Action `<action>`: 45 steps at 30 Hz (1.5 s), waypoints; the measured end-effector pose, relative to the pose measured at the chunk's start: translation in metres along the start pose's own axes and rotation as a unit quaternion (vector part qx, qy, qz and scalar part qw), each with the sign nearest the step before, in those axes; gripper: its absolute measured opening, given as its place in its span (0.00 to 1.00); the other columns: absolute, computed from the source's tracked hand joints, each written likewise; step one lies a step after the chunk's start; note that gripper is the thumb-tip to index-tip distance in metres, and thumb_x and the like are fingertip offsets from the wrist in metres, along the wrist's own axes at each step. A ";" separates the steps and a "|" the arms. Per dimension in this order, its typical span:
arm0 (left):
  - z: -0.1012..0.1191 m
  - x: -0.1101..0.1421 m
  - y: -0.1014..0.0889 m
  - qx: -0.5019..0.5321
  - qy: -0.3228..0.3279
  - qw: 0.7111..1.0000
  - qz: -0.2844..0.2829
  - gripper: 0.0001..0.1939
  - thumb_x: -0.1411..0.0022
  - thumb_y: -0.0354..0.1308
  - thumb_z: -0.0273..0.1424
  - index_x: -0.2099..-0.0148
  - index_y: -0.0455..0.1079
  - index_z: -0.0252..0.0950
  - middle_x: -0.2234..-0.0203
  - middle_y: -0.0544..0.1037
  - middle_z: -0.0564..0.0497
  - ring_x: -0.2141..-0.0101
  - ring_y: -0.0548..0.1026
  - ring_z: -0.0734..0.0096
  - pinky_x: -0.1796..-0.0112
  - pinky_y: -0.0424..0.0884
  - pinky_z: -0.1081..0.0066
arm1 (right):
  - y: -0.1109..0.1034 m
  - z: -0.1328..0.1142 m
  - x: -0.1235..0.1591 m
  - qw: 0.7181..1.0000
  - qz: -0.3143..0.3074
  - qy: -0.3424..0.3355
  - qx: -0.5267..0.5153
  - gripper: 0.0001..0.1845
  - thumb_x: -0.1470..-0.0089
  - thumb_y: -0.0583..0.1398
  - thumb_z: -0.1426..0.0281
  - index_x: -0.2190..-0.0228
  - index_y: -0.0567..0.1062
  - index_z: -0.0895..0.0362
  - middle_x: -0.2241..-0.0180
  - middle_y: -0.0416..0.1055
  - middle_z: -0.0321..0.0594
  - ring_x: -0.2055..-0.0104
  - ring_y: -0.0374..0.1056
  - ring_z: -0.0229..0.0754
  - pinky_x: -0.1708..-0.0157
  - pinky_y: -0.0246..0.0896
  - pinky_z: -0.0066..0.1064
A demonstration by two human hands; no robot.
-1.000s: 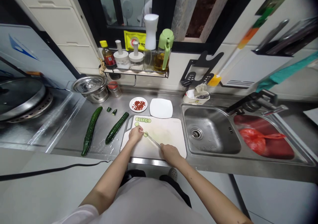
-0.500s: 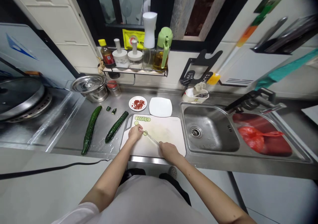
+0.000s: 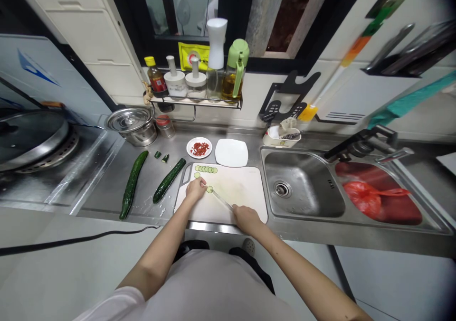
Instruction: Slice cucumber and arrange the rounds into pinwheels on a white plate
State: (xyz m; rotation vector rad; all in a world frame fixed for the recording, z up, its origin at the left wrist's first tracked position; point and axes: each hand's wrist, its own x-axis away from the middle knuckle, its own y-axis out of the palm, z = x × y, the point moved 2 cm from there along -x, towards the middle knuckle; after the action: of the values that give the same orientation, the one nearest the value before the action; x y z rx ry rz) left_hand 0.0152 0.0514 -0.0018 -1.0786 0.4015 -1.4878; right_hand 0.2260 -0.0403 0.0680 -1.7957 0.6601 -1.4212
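Observation:
My right hand point(image 3: 247, 218) grips a knife point(image 3: 223, 201) by its handle, the blade slanting up and left over the white cutting board point(image 3: 245, 188). At the blade's tip lies a cucumber slice point(image 3: 210, 189). Just left of that slice is my left hand point(image 3: 195, 189), fingers bent and pressed together; whatever they may pinch is hidden. Behind the left hand, a row of cucumber slices point(image 3: 206, 169) overlaps along the board's far left, with a single slice point(image 3: 197, 174) in front. Left of the board lie a whole cucumber point(image 3: 133, 184) and a trimmed-looking cucumber point(image 3: 169, 181).
Beyond the board stand a plate of chopped red pieces point(image 3: 199, 148) and a white plate point(image 3: 231, 153). Two cucumber ends point(image 3: 165, 158) sit near a lidded steel pot point(image 3: 137, 128). To the right is a sink point(image 3: 302, 188) with a red bag point(image 3: 363, 200) in its second basin.
The view has shifted slightly. My left fingertips have drawn a little away from the slice at the knife tip. The knife stays in my right hand at nearly the same slant.

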 end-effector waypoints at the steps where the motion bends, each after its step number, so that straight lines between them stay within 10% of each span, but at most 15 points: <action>1: 0.000 0.000 0.000 0.001 0.000 1.000 0.000 0.08 0.45 0.60 0.32 0.61 0.72 0.42 0.66 0.79 0.54 0.63 0.75 0.68 0.68 0.62 0.73 | 0.000 0.001 0.001 1.000 -0.002 -0.001 0.001 0.16 0.38 0.47 0.74 0.54 0.70 0.61 0.59 0.75 0.55 0.54 0.72 0.50 0.61 0.62 0.35; 22: -0.001 0.026 0.019 -0.023 0.124 0.988 0.086 0.12 0.39 0.55 0.33 0.54 0.72 0.37 0.62 0.75 0.46 0.57 0.71 0.62 0.55 0.64 0.67 | 0.011 0.031 0.015 0.993 0.041 0.081 -0.071 0.16 0.34 0.46 0.65 0.54 0.69 0.58 0.61 0.76 0.49 0.57 0.72 0.46 0.64 0.54 0.30; 37: 0.017 0.029 0.013 0.010 0.071 0.997 0.024 0.06 0.41 0.55 0.23 0.64 0.70 0.39 0.68 0.77 0.52 0.65 0.74 0.70 0.64 0.63 0.72 | 0.008 0.041 0.000 0.981 0.080 0.151 -0.087 0.18 0.33 0.44 0.64 0.53 0.68 0.57 0.61 0.76 0.50 0.58 0.73 0.47 0.65 0.54 0.31; 45: -0.005 -0.002 -0.019 0.062 0.012 0.994 0.085 0.05 0.41 0.57 0.29 0.61 0.72 0.40 0.67 0.79 0.53 0.64 0.75 0.70 0.63 0.65 0.73 | 0.008 0.042 -0.004 0.981 0.085 0.149 -0.085 0.19 0.34 0.43 0.64 0.53 0.68 0.56 0.62 0.77 0.49 0.59 0.73 0.47 0.65 0.55 0.31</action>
State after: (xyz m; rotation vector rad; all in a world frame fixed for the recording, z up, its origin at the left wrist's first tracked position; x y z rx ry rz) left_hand -0.0005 0.0560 0.0099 -0.9066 0.4029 -1.3571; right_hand 0.2655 -0.0324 0.0541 -1.6195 1.0941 -1.5682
